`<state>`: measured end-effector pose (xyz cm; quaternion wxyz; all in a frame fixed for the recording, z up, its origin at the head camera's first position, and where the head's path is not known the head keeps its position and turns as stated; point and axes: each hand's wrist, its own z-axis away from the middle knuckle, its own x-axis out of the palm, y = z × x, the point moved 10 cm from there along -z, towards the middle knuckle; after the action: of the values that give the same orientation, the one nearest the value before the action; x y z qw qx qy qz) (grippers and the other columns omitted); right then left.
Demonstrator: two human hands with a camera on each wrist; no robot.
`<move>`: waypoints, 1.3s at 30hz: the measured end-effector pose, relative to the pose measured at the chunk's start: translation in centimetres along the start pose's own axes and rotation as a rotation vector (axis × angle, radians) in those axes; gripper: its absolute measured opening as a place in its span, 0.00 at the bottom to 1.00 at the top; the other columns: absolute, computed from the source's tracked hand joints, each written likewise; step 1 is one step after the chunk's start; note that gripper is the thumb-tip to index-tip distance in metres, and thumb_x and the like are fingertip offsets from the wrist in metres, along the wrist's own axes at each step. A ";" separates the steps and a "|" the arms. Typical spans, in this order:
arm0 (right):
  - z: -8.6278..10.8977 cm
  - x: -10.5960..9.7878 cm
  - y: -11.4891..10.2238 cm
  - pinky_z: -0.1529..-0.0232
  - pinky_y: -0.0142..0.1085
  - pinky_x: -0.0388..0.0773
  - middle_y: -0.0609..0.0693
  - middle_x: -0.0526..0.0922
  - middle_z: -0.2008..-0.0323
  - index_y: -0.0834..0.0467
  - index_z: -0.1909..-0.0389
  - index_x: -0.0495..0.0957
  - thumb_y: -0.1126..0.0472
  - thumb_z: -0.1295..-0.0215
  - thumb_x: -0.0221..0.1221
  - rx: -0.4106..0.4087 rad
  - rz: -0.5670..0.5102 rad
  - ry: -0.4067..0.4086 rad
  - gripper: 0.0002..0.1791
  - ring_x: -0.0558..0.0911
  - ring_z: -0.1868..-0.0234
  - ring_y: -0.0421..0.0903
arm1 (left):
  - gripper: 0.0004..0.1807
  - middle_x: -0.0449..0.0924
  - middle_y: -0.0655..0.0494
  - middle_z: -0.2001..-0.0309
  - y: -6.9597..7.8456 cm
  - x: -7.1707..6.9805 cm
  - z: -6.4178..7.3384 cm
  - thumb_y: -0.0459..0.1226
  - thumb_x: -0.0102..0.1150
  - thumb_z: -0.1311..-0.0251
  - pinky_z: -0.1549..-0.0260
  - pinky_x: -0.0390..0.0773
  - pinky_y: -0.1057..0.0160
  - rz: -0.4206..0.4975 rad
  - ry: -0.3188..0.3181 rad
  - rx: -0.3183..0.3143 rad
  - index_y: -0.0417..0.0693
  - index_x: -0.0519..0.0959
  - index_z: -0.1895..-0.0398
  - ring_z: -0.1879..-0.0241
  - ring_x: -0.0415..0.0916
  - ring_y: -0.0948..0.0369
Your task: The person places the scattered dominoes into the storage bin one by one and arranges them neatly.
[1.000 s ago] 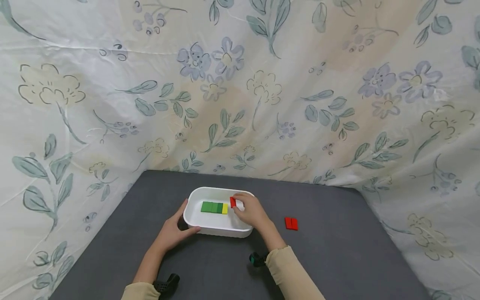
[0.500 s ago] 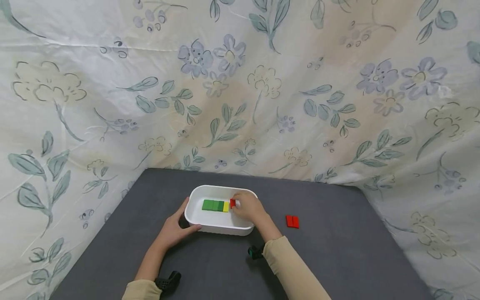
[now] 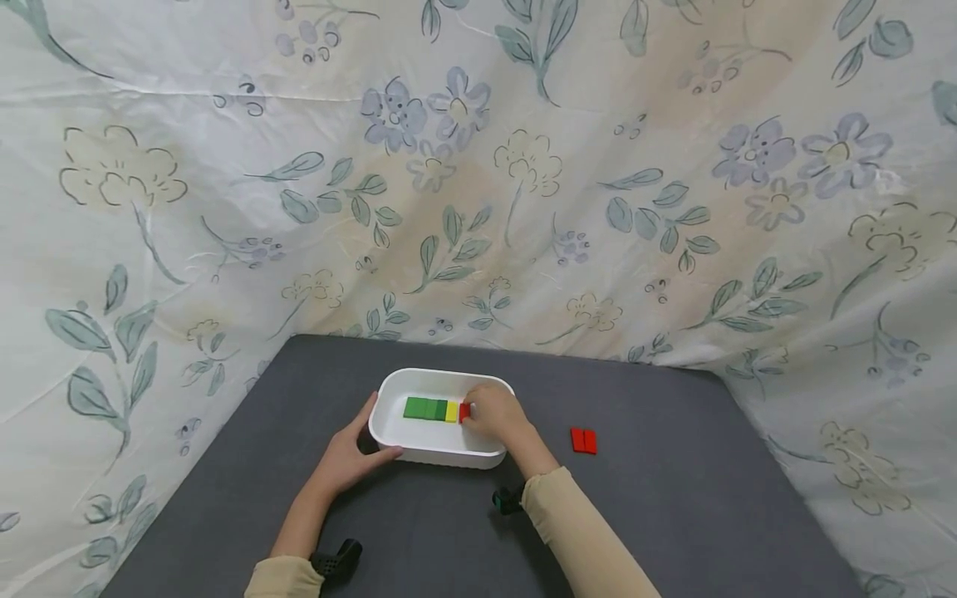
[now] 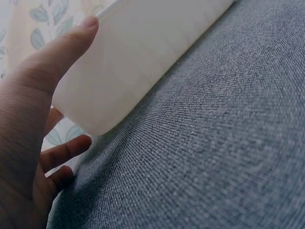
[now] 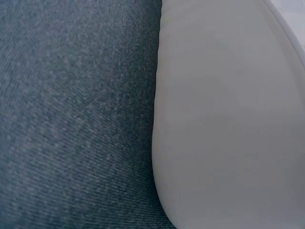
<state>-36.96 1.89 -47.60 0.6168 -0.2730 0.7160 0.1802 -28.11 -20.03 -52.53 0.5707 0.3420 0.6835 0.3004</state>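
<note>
A white plastic container [image 3: 449, 457] stands on the dark cloth, with a row of green tiles [image 3: 424, 408] and a yellow tile [image 3: 452, 412] on its floor. My left hand [image 3: 348, 459] holds the container's left end, thumb along the front wall and fingers round the corner. In the left wrist view the thumb [image 4: 71, 47] lies against the wall near the rim. Inside the container my right hand [image 3: 493, 410] pinches a red tile [image 3: 464, 413] just right of the yellow one; the hand hides part of it. The right wrist view shows only the container's wall [image 5: 228, 114] and cloth.
Two red tiles [image 3: 584, 440] lie side by side on the dark grey cloth [image 3: 658, 498], right of the container. Behind and at both sides hangs a white floral sheet [image 3: 478, 183]. A black strap device sits at each wrist.
My right hand has lowered the red tile to beside the yellow one, at the container's floor. The left hand keeps its hold on the container.
</note>
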 end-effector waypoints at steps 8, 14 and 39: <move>-0.6 0.1 0.7 0.38 0.44 0.80 0.50 0.92 0.54 0.58 0.53 0.91 0.56 0.35 0.73 0.011 -0.024 -0.026 0.14 0.86 0.47 0.51 | 0.66 0.53 0.43 0.16 0.1 0.4 -0.5 0.57 0.80 0.45 0.25 0.55 0.30 -0.002 0.005 -0.003 0.50 0.48 0.12 0.18 0.52 0.40; -0.9 -0.4 1.0 0.39 0.44 0.82 0.50 0.92 0.54 0.59 0.52 0.91 0.55 0.36 0.74 0.015 -0.044 -0.030 0.15 0.87 0.48 0.51 | 0.67 0.53 0.44 0.16 0.1 0.6 -1.0 0.58 0.80 0.47 0.25 0.55 0.30 0.004 0.013 -0.016 0.51 0.48 0.12 0.18 0.52 0.40; -1.9 -0.6 2.9 0.30 0.49 0.75 0.53 0.87 0.40 0.60 0.41 0.87 0.52 0.30 0.69 -0.001 -0.248 0.059 0.22 0.82 0.34 0.54 | 0.66 0.54 0.42 0.16 0.2 1.4 -1.8 0.58 0.80 0.46 0.26 0.56 0.28 -0.023 0.053 -0.012 0.48 0.49 0.12 0.18 0.53 0.39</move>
<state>-40.19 3.17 -46.92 0.6129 -0.3648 0.6945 0.0946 -30.05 -18.78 -52.86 0.5580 0.3223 0.7004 0.3069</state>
